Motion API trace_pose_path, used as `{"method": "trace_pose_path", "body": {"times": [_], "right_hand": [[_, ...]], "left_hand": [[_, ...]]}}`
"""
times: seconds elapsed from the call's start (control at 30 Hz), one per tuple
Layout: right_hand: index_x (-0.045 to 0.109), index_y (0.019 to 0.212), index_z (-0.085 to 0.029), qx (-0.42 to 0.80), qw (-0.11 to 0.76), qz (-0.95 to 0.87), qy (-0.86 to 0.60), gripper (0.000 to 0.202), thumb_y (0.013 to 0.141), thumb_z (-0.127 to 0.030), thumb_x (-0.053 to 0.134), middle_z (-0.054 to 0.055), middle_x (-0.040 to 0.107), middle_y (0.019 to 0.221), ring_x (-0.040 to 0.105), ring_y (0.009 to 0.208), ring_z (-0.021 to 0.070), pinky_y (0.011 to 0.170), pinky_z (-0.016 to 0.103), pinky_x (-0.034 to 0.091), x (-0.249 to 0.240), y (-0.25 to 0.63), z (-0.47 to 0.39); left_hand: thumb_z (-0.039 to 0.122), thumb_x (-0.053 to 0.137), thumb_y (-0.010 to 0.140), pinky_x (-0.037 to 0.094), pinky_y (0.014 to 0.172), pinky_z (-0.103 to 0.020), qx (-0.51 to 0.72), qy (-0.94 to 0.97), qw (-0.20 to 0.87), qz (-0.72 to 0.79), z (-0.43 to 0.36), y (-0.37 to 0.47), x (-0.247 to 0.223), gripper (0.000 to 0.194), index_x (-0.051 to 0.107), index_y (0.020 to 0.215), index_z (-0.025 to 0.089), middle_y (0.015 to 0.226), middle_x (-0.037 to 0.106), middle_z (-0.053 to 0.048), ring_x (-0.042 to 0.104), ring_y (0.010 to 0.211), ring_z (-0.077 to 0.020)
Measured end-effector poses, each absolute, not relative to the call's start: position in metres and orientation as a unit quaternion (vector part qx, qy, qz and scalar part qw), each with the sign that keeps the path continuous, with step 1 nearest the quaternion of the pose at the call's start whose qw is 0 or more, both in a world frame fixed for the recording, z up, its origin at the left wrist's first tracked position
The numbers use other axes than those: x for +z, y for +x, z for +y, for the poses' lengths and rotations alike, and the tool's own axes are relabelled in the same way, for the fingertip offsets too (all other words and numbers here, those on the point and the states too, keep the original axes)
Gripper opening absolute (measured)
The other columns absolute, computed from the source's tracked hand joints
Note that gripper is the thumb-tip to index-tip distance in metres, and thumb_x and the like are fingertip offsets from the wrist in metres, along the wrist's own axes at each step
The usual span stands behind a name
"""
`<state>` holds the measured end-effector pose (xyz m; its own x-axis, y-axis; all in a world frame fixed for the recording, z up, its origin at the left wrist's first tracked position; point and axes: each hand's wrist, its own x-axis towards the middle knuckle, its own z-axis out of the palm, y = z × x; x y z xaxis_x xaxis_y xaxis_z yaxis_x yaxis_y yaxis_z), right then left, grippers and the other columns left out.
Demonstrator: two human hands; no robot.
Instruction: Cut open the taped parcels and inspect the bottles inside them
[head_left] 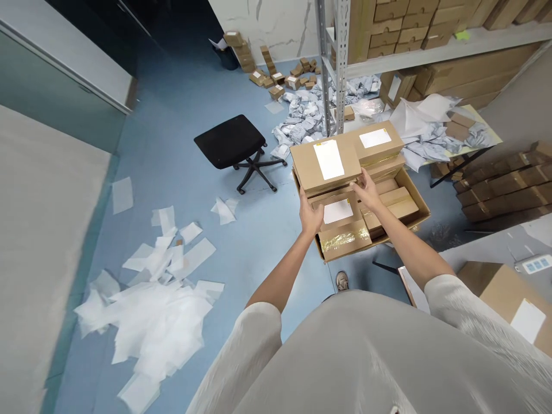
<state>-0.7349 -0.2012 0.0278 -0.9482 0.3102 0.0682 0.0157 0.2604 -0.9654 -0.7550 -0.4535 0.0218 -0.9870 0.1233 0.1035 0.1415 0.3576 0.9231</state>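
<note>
A large open carton [422, 214] holds several smaller cardboard boxes. On its far left part sits a brown cardboard box [308, 164] with a white label on top, raised above the carton's rim. My left hand [310, 217] grips this box at its near left corner, fingers along its side. At the near right corner my right hand [367, 190] grips the same box, thumb toward its near face. Nearer to me, a smaller labelled box [317, 202] and a box with shiny tape [345, 238] lie in the carton. Another labelled box [366, 150] rests at the far right.
A black stool-like chair [230, 141] on wheels stands left of the carton. White sheets [159, 322] lie heaped on the floor. Grey plastic bags [302, 118] and small boxes are piled by the metal shelf [342, 69]. A table with packaging [440, 138] stands behind right.
</note>
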Motion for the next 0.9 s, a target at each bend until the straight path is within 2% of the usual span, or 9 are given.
{"method": "trace_pose_path", "body": {"times": [0.2,0.4,0.6,0.73,0.9], "right_hand": [[0.028,0.175,-0.028,0.601,0.159,-0.772,-0.133,0.114,0.084,-0.079,0.074,0.009,0.045,0.173,0.038,0.162,0.0347,0.136,0.055,0.030,0.053,-0.702,-0.192],[0.035,0.171,-0.028,0.587,0.207,-0.770,-0.140,0.105,0.086,-0.077,0.073,0.012,0.053,0.166,0.047,0.155,0.0344,0.134,0.056,0.034,0.074,-0.648,-0.172],[0.036,0.170,-0.030,0.545,0.241,-0.778,-0.197,0.097,0.090,-0.074,0.069,0.010,0.054,0.165,0.051,0.152,0.0327,0.131,0.055,0.038,0.085,-0.566,-0.136],[0.038,0.168,-0.029,0.527,0.277,-0.765,-0.247,0.094,0.090,-0.072,0.069,0.010,0.058,0.160,0.053,0.149,0.0331,0.128,0.053,0.043,0.086,-0.491,-0.104],[0.039,0.167,-0.031,0.468,0.322,-0.752,-0.334,0.094,0.088,-0.073,0.069,0.012,0.052,0.165,0.053,0.147,0.0354,0.127,0.058,0.042,0.085,-0.375,-0.060]], "left_hand": [[0.016,0.064,0.090,0.031,0.137,-0.044,-0.554,-0.087,0.049,-0.826,-0.429,-0.736,0.041,0.102,0.013,0.177,0.026,0.180,0.033,-0.007,0.032,0.167,-0.0262],[0.017,0.064,0.090,0.026,0.139,-0.046,-0.541,-0.134,0.080,-0.826,-0.395,-0.711,0.065,0.099,0.016,0.176,0.025,0.181,0.031,-0.008,0.028,0.168,-0.0267],[0.019,0.065,0.092,0.019,0.141,-0.049,-0.558,-0.189,0.029,-0.808,-0.349,-0.656,0.083,0.097,0.016,0.176,0.027,0.183,0.025,-0.007,0.019,0.171,-0.0286],[0.014,0.064,0.090,0.021,0.141,-0.050,-0.549,-0.237,0.001,-0.802,-0.304,-0.601,0.085,0.099,0.015,0.176,0.026,0.180,0.031,-0.008,0.023,0.169,-0.0290],[0.012,0.064,0.089,0.025,0.139,-0.051,-0.545,-0.301,-0.053,-0.781,-0.240,-0.520,0.078,0.102,0.013,0.177,0.025,0.181,0.030,-0.009,0.025,0.168,-0.0304]]}}
